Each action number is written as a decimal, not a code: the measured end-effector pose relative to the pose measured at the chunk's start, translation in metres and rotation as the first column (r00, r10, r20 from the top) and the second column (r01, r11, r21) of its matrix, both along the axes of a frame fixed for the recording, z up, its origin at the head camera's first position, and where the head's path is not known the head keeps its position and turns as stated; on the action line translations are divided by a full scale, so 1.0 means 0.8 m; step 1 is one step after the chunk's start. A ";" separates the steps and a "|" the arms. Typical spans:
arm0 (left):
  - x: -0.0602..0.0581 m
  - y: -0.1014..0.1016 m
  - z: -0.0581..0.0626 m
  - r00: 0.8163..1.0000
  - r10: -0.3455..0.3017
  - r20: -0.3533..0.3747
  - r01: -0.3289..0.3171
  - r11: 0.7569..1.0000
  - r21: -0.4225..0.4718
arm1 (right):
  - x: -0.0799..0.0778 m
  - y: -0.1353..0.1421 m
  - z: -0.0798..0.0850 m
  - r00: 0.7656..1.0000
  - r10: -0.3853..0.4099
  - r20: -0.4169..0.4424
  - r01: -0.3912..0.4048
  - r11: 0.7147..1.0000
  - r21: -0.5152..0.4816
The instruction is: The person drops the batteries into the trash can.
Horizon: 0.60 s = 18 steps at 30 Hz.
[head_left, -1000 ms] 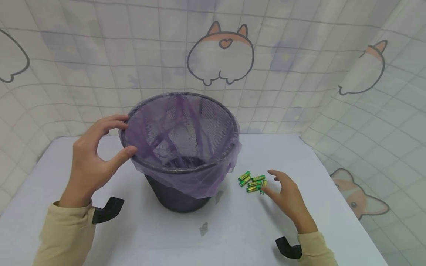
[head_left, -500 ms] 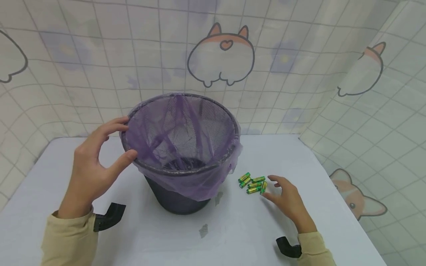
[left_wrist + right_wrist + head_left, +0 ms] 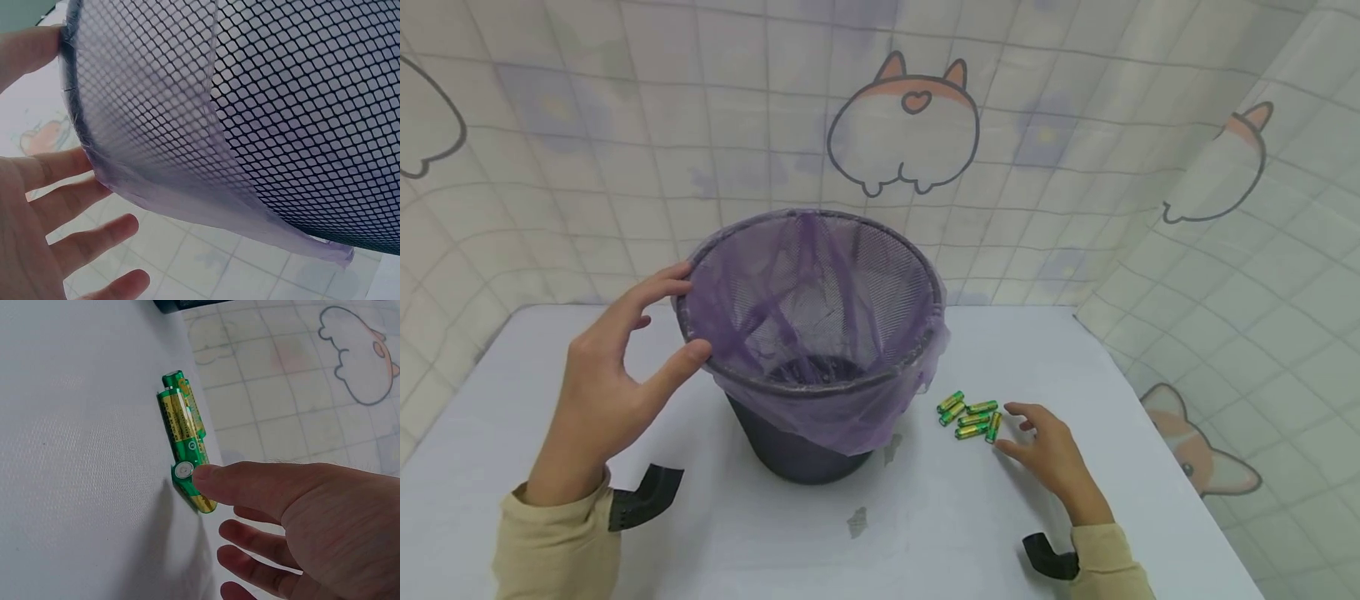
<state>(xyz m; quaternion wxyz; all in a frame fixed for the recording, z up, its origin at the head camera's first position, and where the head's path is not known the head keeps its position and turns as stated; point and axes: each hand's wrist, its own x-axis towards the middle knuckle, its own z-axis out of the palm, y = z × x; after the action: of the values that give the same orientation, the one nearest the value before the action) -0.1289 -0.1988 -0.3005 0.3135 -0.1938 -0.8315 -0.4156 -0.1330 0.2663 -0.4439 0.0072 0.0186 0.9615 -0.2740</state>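
A black mesh wastebasket with a purple bin liner over its rim stands left of the table's middle. My left hand spans its left rim with spread, fairly straight fingers. The thumb and two fingertips touch the lined edge in the left wrist view, while the other fingers hang free below. Right of the basket, several green and yellow batteries lie in a small cluster. My right hand is beside the rightmost battery, fingers loosely bent, thumb tip right at its near end. Nothing is held in it.
The white table bears two grey patches near the basket. Behind and to the right hangs a checked cloth with dog drawings. A black bracket juts from the left wrist, another black bracket from the right.
My right hand has drawn slightly toward me, so the rightmost battery shows more fully. The left hand stays at the rim, and the batteries keep their layout.
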 end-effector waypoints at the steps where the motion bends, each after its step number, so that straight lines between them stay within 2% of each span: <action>1: 0.000 0.000 0.001 1.000 -0.002 0.005 0.002 1.000 0.001 | 0.000 0.000 -0.001 1.000 -0.001 0.000 0.001 1.000 0.001; 10: 0.001 0.000 0.003 1.000 -0.003 0.002 0.003 1.000 -0.006 | -0.008 -0.003 -0.008 0.999 0.037 -0.036 -0.037 0.999 -0.010; 18: 0.003 0.001 0.004 1.000 -0.011 0.013 0.011 1.000 -0.001 | -0.011 -0.004 -0.009 0.999 0.032 -0.001 -0.032 0.999 -0.018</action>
<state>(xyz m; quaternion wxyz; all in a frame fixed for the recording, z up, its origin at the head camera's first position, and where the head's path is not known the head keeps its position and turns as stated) -0.1268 -0.1978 -0.2972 0.3058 -0.1957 -0.8326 -0.4183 -0.1421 0.2631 -0.4508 0.0115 0.0030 0.9592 -0.2826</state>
